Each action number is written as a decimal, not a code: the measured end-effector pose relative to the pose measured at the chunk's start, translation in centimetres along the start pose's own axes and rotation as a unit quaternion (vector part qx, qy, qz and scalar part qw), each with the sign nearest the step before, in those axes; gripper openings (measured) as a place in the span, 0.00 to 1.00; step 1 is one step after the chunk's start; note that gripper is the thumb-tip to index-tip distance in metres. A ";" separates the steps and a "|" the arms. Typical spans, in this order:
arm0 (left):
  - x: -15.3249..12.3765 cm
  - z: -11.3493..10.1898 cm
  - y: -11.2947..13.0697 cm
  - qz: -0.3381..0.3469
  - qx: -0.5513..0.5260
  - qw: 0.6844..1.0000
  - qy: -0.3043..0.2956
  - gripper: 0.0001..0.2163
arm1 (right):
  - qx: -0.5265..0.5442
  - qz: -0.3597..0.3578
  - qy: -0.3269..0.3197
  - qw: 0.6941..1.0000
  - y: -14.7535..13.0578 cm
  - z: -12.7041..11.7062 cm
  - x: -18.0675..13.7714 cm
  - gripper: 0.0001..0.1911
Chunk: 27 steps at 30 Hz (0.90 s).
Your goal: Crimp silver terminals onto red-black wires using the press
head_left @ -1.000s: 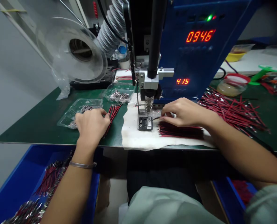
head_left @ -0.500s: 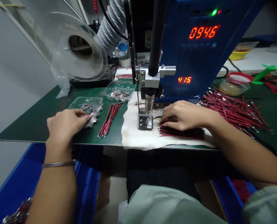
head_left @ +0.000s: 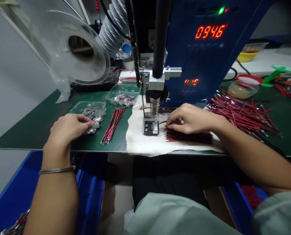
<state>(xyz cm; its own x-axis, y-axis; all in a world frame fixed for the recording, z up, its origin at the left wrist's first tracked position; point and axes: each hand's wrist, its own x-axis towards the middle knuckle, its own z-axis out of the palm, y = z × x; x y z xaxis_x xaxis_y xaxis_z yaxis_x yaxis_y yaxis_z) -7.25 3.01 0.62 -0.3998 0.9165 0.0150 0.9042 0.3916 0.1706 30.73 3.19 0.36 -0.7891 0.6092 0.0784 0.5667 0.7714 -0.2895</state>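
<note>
Black wire [head_left: 162, 122] is pinched in the grip of the right hand [head_left: 189, 119], its end at the fixture block [head_left: 151, 127] beneath the spring-wrapped tip [head_left: 154, 106]. The left hand [head_left: 67, 129] rests at a near clear tray [head_left: 101, 106]; whether its fingers clasp a metal piece, I cannot tell. A loose pinch could skew the wire; crowding the tip risks nipped fingers. Outward lie two clear trays, two wire bundles, one loose wire heap [head_left: 240, 114] on the table [head_left: 37, 127]; single wires overlap beyond counting.
</note>
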 end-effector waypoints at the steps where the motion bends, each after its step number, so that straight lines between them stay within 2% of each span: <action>1: 0.1 0.0 0.0 -0.001 0.009 1.000 -0.011 0.12 | 0.013 0.003 0.006 1.000 0.0 -0.1 0.0 0.09; 4: 0.3 -0.1 0.1 0.000 0.023 0.999 -0.031 0.10 | 0.053 0.001 0.028 0.998 -0.1 -0.2 0.1 0.09; 6: 0.3 -0.2 0.1 0.002 0.021 1.000 -0.019 0.10 | 0.082 -0.007 0.039 0.996 -0.2 -0.2 0.2 0.10; 8: -0.1 -0.2 0.3 0.010 0.002 0.999 0.043 0.10 | 0.106 -0.018 0.050 0.993 -0.3 0.0 0.3 0.11; 10: -1.0 0.1 1.0 0.037 -0.064 0.986 0.150 0.10 | 0.122 -0.025 0.066 0.990 -0.5 0.4 0.6 0.12; 12: -2.4 0.8 2.5 0.088 -0.200 0.947 0.237 0.10 | 0.130 -0.025 0.084 0.988 -0.7 0.7 0.8 0.12; 13: -3.3 1.3 3.5 0.123 -0.294 0.916 0.244 0.11 | 0.132 -0.020 0.093 0.987 -0.9 0.9 0.9 0.12; 14: -4.2 1.9 4.6 0.153 -0.389 0.879 0.228 0.12 | 0.135 -0.012 0.103 0.985 -1.0 1.1 1.0 0.12; 16: -6.0 3.2 7.2 0.187 -0.511 0.826 0.148 0.12 | 0.142 0.000 0.119 0.983 -1.2 1.3 1.1 0.10; 18: -7.5 4.7 9.7 0.179 -0.603 0.772 0.095 0.11 | 0.153 0.003 0.130 0.980 -1.3 1.5 1.2 0.09; 20: -8.7 6.0 11.7 0.154 -0.656 0.737 0.058 0.11 | 0.160 0.003 0.138 0.977 -1.3 1.7 1.2 0.10; 24: -10.1 7.8 13.9 0.124 -0.711 0.692 0.010 0.10 | 0.169 0.025 0.147 0.974 -1.0 2.2 1.2 0.09; 27: -10.4 8.5 14.1 0.118 -0.719 0.685 -0.004 0.10 | 0.180 0.042 0.155 0.971 -0.9 2.4 1.2 0.07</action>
<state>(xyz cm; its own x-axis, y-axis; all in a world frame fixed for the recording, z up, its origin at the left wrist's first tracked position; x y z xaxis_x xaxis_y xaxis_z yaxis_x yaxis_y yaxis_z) 10.90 -0.28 -5.51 -0.2617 0.9433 0.2045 -0.1418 -0.2471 0.9586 28.71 2.81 -1.55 -0.6035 0.7362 0.3063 0.4631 0.6364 -0.6169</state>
